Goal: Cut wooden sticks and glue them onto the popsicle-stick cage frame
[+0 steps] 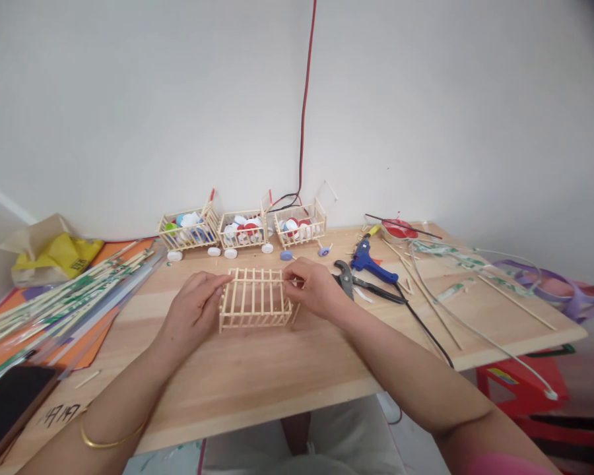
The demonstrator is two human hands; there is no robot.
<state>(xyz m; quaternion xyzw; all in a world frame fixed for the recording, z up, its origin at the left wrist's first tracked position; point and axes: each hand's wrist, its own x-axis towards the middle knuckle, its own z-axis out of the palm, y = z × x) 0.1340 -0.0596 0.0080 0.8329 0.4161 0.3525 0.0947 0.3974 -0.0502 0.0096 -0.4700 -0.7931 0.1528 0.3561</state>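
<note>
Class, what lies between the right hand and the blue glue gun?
The head view shows the dark cutters between the right hand and the blue glue gun.

Dk phone [14, 402], btm L of frame. Yellow pkg [76, 254], mid L. Red/blk cable [304, 99], upper ctr. Red plastic item [539, 382], lower R.

The wooden table [257, 379] carries 3 carts [245, 243] and a glue gun [372, 261].
</note>
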